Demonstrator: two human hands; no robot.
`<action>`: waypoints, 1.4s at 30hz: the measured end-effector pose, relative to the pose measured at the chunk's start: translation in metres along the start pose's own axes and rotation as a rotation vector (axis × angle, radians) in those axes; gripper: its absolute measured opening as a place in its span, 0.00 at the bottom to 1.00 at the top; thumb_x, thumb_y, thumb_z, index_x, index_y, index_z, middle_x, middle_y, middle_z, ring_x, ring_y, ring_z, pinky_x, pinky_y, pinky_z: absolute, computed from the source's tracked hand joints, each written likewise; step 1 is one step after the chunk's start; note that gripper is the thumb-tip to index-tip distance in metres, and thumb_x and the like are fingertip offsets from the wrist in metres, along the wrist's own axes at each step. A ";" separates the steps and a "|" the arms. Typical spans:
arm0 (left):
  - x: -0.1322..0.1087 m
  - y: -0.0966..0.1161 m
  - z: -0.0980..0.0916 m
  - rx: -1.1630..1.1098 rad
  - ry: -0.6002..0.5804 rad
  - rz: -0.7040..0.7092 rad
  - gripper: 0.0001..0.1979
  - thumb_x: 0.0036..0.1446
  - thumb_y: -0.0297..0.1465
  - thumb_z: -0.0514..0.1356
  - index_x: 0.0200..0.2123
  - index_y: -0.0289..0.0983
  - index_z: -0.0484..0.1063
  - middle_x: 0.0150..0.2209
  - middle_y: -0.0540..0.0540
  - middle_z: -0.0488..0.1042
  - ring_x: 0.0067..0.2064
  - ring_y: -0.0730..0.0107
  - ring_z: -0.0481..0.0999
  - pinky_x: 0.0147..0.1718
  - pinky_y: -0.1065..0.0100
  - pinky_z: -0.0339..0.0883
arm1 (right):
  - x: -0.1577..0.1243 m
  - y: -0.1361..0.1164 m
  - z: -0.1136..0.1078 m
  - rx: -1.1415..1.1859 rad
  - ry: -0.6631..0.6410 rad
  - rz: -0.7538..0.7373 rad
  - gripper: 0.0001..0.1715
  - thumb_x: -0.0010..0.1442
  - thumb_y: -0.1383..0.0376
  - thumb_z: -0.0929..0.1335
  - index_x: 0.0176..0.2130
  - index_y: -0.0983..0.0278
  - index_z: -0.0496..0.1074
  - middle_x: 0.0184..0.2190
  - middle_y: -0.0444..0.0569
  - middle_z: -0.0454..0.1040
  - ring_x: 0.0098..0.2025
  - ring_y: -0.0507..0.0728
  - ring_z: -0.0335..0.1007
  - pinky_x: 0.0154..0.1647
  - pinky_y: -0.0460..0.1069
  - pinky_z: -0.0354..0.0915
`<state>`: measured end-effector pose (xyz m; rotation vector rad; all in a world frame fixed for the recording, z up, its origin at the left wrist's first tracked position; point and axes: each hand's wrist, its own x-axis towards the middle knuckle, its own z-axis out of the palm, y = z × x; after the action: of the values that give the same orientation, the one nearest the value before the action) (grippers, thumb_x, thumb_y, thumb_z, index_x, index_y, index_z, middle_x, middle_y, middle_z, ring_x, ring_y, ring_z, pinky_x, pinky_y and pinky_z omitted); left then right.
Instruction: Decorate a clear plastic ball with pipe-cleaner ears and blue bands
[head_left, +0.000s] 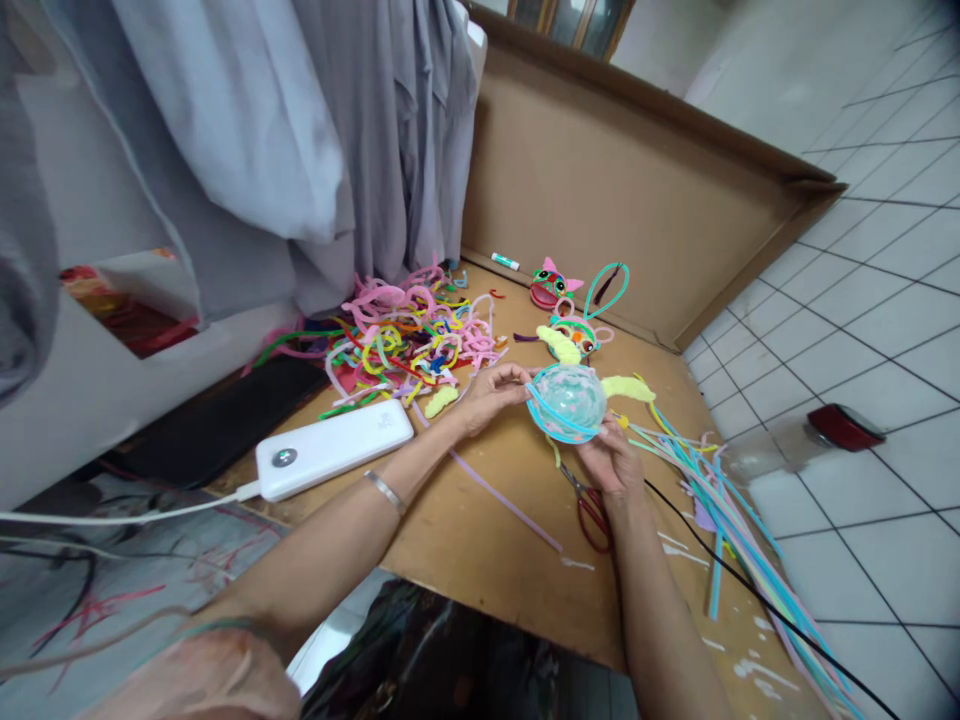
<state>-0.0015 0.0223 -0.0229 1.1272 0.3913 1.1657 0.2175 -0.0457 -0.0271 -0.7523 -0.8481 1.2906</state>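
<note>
A round, pale green translucent bowl (568,400) with pinkish patches is held above the brown table, a bright blue pipe cleaner running round its edge and across its front. My left hand (495,395) grips the bowl's left edge and the blue strip between thumb and fingers. At the lower right edge, my right hand (613,455) is closed on the bowl. Red-handled scissors (592,518) lie just below, partly beside my right wrist. Behind the bowl are a decorated piece with pink loops and eyes (585,338) and a fuzzy yellow strip (628,388).
Tangled colourful pipe cleaners (412,335) heap at the back left, near a white power bank (334,448) with a cable. Long pipe cleaners (739,530) and a black cord lie at right. A cardboard wall (600,190) stands behind; a red-eared piece (551,285) sits against it.
</note>
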 end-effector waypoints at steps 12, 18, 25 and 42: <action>0.002 -0.001 -0.006 0.025 0.016 -0.157 0.32 0.29 0.23 0.64 0.46 0.34 0.75 0.46 0.43 0.77 0.39 0.68 0.76 0.39 0.68 0.67 | -0.001 0.001 0.006 -0.007 -0.041 0.040 0.20 0.39 0.66 0.80 0.33 0.59 0.73 0.33 0.41 0.78 0.36 0.54 0.73 0.48 0.53 0.71; 0.000 -0.002 -0.008 0.057 -0.043 -0.175 0.29 0.32 0.25 0.60 0.45 0.34 0.76 0.46 0.43 0.78 0.41 0.63 0.76 0.40 0.66 0.67 | 0.001 0.006 0.005 0.006 -0.088 0.056 0.18 0.42 0.67 0.78 0.33 0.59 0.72 0.33 0.41 0.77 0.36 0.53 0.72 0.49 0.53 0.69; -0.004 0.002 -0.008 -0.088 -0.117 -0.198 0.22 0.32 0.24 0.59 0.38 0.37 0.72 0.38 0.49 0.78 0.34 0.71 0.73 0.33 0.70 0.67 | 0.000 0.007 0.008 -0.003 -0.089 0.064 0.17 0.41 0.66 0.78 0.32 0.58 0.72 0.33 0.41 0.78 0.37 0.55 0.73 0.49 0.55 0.70; -0.007 0.007 -0.009 -0.298 -0.174 -0.341 0.22 0.36 0.22 0.60 0.40 0.39 0.66 0.34 0.52 0.74 0.32 0.71 0.74 0.38 0.64 0.72 | -0.003 0.006 0.017 0.082 -0.112 0.123 0.19 0.40 0.63 0.78 0.35 0.58 0.74 0.33 0.43 0.80 0.38 0.57 0.75 0.53 0.59 0.68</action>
<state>-0.0144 0.0203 -0.0229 0.8530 0.2524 0.7887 0.1994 -0.0479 -0.0244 -0.6808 -0.8441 1.4797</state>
